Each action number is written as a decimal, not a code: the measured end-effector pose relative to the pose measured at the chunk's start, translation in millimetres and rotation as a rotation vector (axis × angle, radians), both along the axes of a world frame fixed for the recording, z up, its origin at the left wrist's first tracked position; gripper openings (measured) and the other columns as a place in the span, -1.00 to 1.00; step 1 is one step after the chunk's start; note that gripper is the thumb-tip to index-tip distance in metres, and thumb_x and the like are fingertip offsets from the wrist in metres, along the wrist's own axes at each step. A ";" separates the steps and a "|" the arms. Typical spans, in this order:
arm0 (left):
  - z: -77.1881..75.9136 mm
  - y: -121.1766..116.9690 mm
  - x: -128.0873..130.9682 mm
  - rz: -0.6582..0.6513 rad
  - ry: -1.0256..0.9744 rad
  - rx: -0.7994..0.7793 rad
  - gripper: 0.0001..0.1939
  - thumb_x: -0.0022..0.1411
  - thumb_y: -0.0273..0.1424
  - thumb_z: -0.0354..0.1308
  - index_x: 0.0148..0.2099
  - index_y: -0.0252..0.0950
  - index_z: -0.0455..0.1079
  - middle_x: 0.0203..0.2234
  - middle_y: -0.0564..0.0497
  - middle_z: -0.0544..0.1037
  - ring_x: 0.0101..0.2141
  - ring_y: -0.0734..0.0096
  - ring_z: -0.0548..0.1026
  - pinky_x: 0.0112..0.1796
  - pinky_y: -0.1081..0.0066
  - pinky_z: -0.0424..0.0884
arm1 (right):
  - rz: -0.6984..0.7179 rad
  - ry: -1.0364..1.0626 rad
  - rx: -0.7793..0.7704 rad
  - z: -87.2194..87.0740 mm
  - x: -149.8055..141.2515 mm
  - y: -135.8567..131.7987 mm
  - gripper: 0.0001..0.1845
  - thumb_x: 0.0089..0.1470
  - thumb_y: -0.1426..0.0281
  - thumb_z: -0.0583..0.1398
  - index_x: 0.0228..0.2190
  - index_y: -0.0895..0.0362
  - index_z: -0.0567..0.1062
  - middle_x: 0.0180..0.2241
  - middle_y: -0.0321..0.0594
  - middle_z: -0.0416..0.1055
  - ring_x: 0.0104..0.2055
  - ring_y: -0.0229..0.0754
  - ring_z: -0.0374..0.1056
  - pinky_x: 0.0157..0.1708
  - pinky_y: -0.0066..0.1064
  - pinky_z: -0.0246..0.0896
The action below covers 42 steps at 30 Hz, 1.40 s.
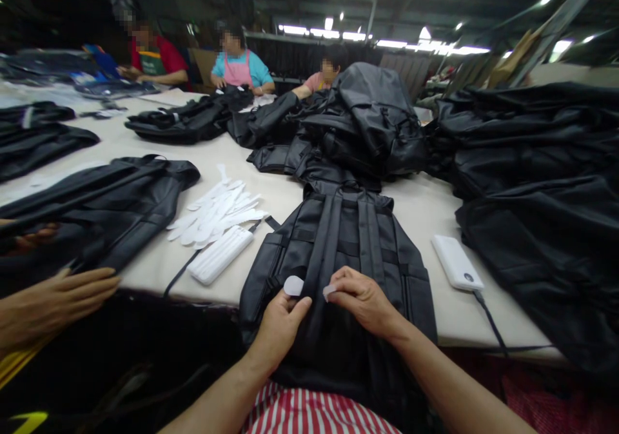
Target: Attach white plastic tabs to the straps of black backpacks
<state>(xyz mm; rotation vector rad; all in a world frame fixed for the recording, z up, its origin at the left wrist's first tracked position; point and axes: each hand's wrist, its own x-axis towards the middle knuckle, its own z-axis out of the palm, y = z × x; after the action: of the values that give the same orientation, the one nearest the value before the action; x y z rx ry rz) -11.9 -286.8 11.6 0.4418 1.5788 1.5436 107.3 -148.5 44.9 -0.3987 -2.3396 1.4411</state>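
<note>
A black backpack (338, 240) lies straps-up on the table edge in front of me, its lower end hanging toward my lap. My left hand (280, 324) is closed in a pinch on a small white rounded piece (293, 286) at the backpack's lower part. My right hand (362, 298) is closed too, pinching another small white piece (329, 290) beside the shoulder straps. The two hands are close together, nearly touching.
A heap of white pieces (217, 211) and a white ribbed block (220, 255) lie left of the backpack. A white power bank (456, 263) with a cable lies to the right. Piles of black backpacks (536, 182) stand behind. A co-worker's hand (62, 292) rests at left; three people sit far back.
</note>
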 end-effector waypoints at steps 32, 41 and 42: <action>9.1 -12.7 -19.6 -0.036 0.523 -0.297 -0.78 0.14 -0.24 -0.01 -0.33 -0.26 0.35 -0.61 0.07 0.48 -0.56 0.40 0.48 -0.55 0.49 0.36 | -0.206 -0.102 -0.439 -50.3 -44.5 -28.1 -0.91 -0.13 0.44 0.17 -0.47 0.17 0.46 -0.55 -0.34 0.35 -0.54 -0.34 0.24 -0.51 -0.50 0.18; 7.3 -7.7 -21.2 -0.034 0.671 -0.285 -0.79 0.15 -0.25 -0.03 -0.37 -0.24 0.34 -0.62 0.08 0.48 -0.57 0.39 0.47 -0.49 0.46 0.34 | -0.153 -0.052 -0.300 -47.4 -43.9 -26.9 -0.93 -0.12 0.45 0.19 -0.52 0.13 0.51 -0.49 -0.32 0.38 -0.42 -0.30 0.29 -0.38 -0.49 0.17; 8.9 -6.7 -21.4 -0.049 0.720 -0.294 -0.80 0.16 -0.26 -0.04 -0.37 -0.24 0.33 -0.62 0.07 0.48 -0.56 0.39 0.47 -0.47 0.45 0.33 | -0.152 -0.047 -0.290 -47.3 -43.8 -26.8 -0.93 -0.12 0.46 0.20 -0.52 0.13 0.51 -0.49 -0.32 0.39 -0.40 -0.29 0.30 -0.36 -0.48 0.17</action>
<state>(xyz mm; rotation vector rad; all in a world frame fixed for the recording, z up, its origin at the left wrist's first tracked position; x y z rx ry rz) -33.3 -293.5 20.5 0.9265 2.2752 1.1340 63.5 -175.2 -2.4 -0.6794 -2.0859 1.7149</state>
